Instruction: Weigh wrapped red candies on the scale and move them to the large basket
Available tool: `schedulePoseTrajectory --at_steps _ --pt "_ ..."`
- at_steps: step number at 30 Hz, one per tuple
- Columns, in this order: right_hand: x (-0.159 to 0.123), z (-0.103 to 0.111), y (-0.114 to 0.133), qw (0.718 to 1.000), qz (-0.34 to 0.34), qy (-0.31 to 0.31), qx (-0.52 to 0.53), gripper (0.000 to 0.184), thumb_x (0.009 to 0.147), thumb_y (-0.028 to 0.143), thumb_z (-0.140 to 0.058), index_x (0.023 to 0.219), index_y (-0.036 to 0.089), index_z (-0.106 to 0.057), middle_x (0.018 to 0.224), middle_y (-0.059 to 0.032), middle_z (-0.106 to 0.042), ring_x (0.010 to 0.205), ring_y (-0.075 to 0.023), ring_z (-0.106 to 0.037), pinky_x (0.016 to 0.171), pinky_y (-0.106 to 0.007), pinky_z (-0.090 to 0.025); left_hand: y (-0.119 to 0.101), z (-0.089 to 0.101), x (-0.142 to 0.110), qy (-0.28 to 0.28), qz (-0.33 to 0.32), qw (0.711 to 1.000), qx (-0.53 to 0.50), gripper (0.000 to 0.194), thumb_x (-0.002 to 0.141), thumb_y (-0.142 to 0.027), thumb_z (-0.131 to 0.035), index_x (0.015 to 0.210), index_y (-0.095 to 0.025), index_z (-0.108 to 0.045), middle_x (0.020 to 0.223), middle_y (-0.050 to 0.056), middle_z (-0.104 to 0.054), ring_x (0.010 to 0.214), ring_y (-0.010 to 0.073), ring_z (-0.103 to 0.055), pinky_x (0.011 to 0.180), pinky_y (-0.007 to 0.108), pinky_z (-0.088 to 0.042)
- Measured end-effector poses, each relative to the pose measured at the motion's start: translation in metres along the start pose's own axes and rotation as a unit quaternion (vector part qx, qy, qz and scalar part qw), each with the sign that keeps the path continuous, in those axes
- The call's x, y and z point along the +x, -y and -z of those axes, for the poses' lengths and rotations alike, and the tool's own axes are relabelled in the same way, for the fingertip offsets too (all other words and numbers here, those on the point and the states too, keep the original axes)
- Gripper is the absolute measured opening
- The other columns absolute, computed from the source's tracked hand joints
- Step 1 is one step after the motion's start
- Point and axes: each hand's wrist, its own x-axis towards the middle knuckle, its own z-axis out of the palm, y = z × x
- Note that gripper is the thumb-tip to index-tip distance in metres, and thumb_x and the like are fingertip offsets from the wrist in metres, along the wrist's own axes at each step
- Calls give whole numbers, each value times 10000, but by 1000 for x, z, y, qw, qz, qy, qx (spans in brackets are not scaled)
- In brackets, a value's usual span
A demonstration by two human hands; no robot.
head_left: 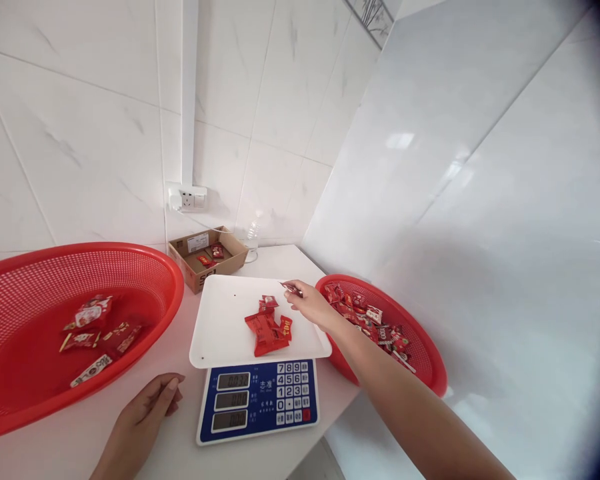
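My right hand is above the right side of the white weighing tray, pinching a small dark red snack packet. Below and left of it, a larger red packet and a few small red packets lie on the tray. The tray sits on a blue digital scale with a keypad and three displays. Near the scale's left side, my left hand rests by the white table with its fingers curled closed; nothing shows in it.
A large red basket with several packets stands left. Another red basket, holding many packets, is at right against the wall. Behind the tray are a cardboard box with red packets and a clear plastic bottle. A cable runs from a wall socket.
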Motion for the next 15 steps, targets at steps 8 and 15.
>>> schedulePoseTrajectory --at_steps 8,15 --pt "-5 -14 -2 997 9 27 -65 294 821 226 -579 1112 230 -619 1197 -69 -641 1097 -228 -589 1005 -429 -410 9 -1 3 7 3 1000 -1 640 624 -777 -511 932 -233 -650 781 20 -683 798 222 -659 767 303 -551" --pt "-11 -29 12 991 82 102 1 312 890 283 -491 1193 266 -562 1235 -27 -617 1112 -174 -583 1005 -385 -428 -3 -2 -3 -7 3 1000 2 643 590 -791 -516 878 -236 -663 744 20 -676 760 223 -651 754 315 -553"
